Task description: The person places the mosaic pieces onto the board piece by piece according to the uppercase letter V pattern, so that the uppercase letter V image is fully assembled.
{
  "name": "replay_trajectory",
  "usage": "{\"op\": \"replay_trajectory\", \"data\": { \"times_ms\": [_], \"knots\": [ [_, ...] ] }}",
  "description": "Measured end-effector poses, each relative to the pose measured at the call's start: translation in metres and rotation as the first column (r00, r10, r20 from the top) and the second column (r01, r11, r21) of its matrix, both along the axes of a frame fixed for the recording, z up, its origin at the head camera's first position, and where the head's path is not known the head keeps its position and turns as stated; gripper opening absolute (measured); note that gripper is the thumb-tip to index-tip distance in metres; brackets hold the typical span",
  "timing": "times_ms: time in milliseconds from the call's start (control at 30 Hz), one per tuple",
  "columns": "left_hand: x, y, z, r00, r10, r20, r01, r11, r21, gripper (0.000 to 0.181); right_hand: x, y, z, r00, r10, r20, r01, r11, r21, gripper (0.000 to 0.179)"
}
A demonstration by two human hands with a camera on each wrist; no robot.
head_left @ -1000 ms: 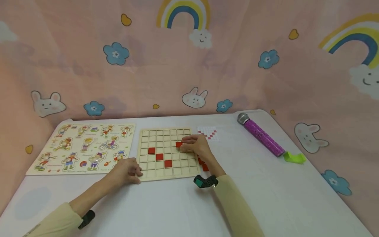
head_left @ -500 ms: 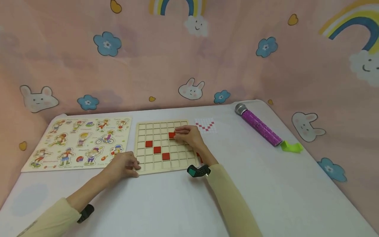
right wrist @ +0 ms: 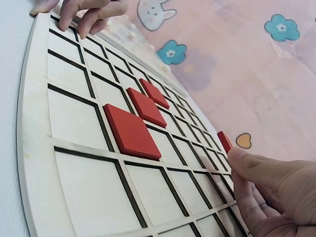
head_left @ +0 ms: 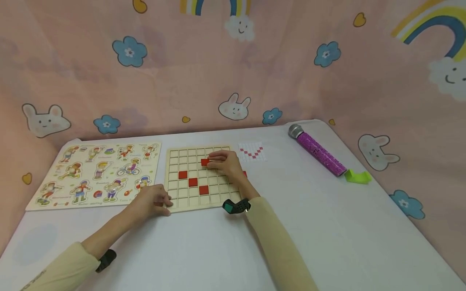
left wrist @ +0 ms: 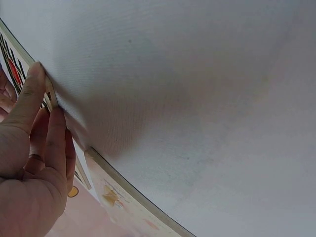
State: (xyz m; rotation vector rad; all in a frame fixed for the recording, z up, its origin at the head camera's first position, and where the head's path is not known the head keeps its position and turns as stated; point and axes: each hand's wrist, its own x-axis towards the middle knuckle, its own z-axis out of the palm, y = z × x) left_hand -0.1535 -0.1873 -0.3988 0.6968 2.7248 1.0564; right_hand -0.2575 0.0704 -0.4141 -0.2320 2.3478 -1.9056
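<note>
A wooden grid board (head_left: 187, 199) lies in front of me, with three red square tiles (head_left: 193, 182) set in its cells along a diagonal. My right hand (head_left: 228, 165) pinches another red tile (right wrist: 224, 141) between thumb and fingers, over the upper part of the board. In the right wrist view this tile stands above the cells, tilted. At the board's near left corner, my left hand (head_left: 150, 201) grips the edge; the left wrist view shows its thumb (left wrist: 30, 91) on one side of the corner and the fingers on the other.
A picture puzzle board (head_left: 91, 178) with sporty figures lies to the left. A small pattern card (head_left: 252, 152) sits behind the grid's right side. Partly hidden by my right arm is a red tile (head_left: 244, 174). A purple microphone (head_left: 320, 153) and a green strip (head_left: 358, 177) lie farther right.
My right hand has moved left across the upper part of the board with its tile. The left hand keeps hold of the corner. The head view has tilted down slightly.
</note>
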Motion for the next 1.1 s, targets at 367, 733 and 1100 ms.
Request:
{"op": "replay_trajectory", "data": {
  "times_ms": [367, 733, 1100],
  "knots": [
    [-0.001, 0.0, -0.003, 1.0, 0.002, 0.016, -0.002, 1.0, -0.002, 0.016, -0.003, -0.03, 0.0, 0.998, 0.046, -0.041, -0.042, 0.995, 0.09, 0.031],
    [0.001, -0.002, -0.003, 0.999, -0.019, -0.033, 0.02, 1.0, 0.022, 0.018, -0.004, -0.058, -0.001, 0.991, 0.119, -0.062, -0.111, 0.987, 0.118, 0.029],
    [-0.001, -0.002, -0.004, 1.0, -0.015, -0.015, 0.016, 1.0, 0.015, 0.016, -0.004, -0.074, -0.001, 0.985, 0.15, -0.081, -0.135, 0.977, 0.167, 0.028]
  ]
}}
